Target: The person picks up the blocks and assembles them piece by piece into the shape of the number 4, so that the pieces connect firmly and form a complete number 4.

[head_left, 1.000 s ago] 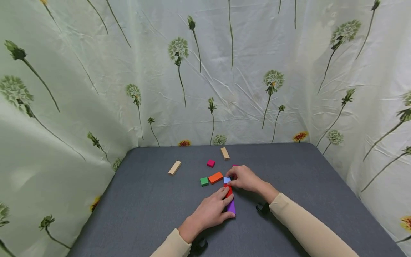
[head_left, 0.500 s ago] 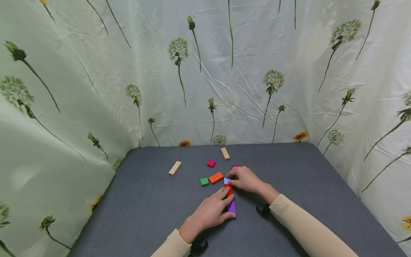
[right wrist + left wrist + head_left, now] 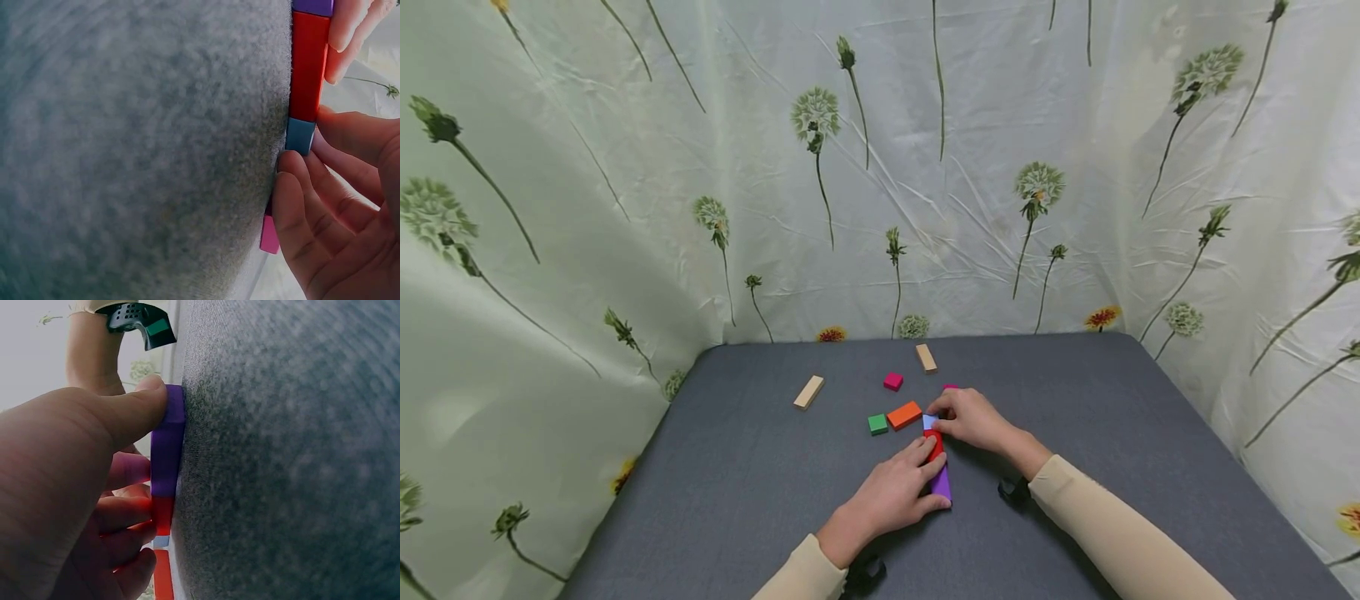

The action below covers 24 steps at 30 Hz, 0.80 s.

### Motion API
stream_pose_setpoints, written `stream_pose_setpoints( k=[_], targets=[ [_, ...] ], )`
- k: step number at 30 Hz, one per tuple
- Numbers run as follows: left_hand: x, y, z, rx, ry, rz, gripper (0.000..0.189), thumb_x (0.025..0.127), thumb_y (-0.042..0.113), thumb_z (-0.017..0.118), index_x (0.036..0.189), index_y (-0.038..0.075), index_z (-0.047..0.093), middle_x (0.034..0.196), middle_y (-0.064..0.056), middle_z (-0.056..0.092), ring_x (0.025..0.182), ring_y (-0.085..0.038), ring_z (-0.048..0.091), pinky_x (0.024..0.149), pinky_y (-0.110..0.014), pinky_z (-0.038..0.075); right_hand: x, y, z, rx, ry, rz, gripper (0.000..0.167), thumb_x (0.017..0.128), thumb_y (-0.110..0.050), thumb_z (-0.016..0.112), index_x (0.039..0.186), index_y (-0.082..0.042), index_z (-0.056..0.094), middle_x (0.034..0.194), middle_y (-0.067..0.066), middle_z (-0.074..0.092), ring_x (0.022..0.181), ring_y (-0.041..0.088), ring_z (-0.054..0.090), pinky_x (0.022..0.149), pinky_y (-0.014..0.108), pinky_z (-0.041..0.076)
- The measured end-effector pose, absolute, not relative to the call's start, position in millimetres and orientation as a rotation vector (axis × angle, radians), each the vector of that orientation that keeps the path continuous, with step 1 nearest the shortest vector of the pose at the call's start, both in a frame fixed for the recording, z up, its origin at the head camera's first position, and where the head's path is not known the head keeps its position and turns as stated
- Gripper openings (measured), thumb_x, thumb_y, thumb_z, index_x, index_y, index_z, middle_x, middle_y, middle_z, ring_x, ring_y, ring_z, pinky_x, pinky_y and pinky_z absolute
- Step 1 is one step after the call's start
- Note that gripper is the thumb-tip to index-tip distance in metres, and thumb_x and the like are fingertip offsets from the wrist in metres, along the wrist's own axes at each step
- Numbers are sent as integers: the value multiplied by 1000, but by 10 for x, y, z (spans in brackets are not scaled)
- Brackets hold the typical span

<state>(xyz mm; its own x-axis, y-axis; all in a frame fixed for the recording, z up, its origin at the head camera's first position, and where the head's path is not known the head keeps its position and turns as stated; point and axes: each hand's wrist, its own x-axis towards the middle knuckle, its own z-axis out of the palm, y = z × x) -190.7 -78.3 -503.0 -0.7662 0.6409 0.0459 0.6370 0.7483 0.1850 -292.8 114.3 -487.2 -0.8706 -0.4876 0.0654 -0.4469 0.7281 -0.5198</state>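
A purple block (image 3: 166, 456), a red block (image 3: 309, 65) and a small light blue block (image 3: 300, 135) lie end to end in a row on the dark grey table. My left hand (image 3: 891, 492) rests on the row from the left: its thumb is on the near end of the purple block, its fingertips on top of the red and purple ones. At the far end, my right hand (image 3: 973, 421) pinches the light blue block between thumb and fingers. Beyond it a magenta block (image 3: 269, 236) is mostly hidden behind the right hand in the head view.
Left of the row lie an orange block (image 3: 904, 415) and a green block (image 3: 877, 424). Farther back are a crimson block (image 3: 892, 382) and two plain wooden blocks, one left (image 3: 808, 392) and one near the back edge (image 3: 926, 358). A flower-printed curtain (image 3: 880, 183) hangs behind the table.
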Motion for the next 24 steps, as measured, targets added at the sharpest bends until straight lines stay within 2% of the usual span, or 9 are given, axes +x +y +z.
stream_pose_setpoints(
  k=[14, 24],
  targets=[
    [-1923, -785, -5044, 1079, 2929, 296, 73, 94, 60, 59, 152, 17, 48, 162, -7, 31, 147, -22, 32, 104, -41, 45, -2937, 1130, -4837, -792, 2879, -812, 19, 87, -17, 80, 106, -16, 79, 86, -11, 64, 73, 5, 56, 68, 29, 50],
    [-1927, -776, -5037, 1044, 2906, 290, 75, 92, 61, 61, 152, 19, 47, 162, -5, 32, 147, -22, 32, 104, -41, 45, -3013, 1158, -4718, -809, 2905, -815, 19, 87, -21, 81, 105, -16, 79, 95, -4, 67, 76, 8, 57, 69, 31, 50]
  ],
)
